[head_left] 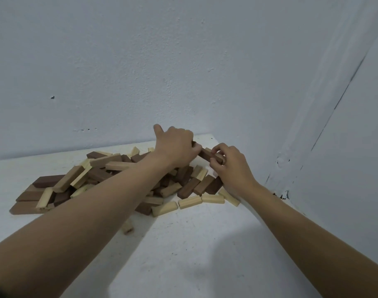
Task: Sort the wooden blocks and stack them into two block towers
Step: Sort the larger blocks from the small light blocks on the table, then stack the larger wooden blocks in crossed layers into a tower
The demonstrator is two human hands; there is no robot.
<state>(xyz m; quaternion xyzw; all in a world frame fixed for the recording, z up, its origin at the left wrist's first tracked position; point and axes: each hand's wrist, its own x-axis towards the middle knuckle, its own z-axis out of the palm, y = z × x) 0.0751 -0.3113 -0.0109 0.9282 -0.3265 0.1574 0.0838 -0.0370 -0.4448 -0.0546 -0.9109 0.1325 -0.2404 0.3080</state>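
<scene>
1. The left hand point(175, 147): fingers curl round one end of a dark brown wooden block point(205, 155).
2. The right hand point(232, 168): fingers pinch its other end.
3. The block is held at one o'clock of the jumbled pile of light and dark wooden blocks point(110, 177) on the white worktop point(205, 244).

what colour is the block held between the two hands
Dark brown; the head view shows the block held between the left hand and right hand.
</scene>
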